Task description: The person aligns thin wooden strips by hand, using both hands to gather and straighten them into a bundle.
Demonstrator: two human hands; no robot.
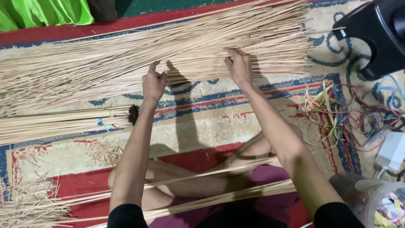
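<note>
Both hands are resting, fingers loosely spread, on the near edge of a wide layer of thin pale sticks (168,46). The left hand (153,82) is pinching at the sticks with thumb and forefinger raised; whether any single stick is gripped cannot be told. The right hand (237,67) is pressing down with curled fingers on the same edge, and no closed grasp is visible.

The stick layer is lying flat on a patterned carpet (202,122), spanning from the left border of the view almost to the right, just beyond the hands.

Nearer to the person, on the left, a tied bundle of sticks (63,122) is lying with its bound end pointing toward the left forearm. A few long sticks (219,198) are lying across the person's crossed legs. Loose stick scraps (29,207) are piled at the lower left.

To the right of the right forearm, a tangle of coloured strings (337,114) is lying on the carpet. A black plastic stool (375,33) is standing at the upper right. A green cloth (46,12) is lying at the upper left.
</note>
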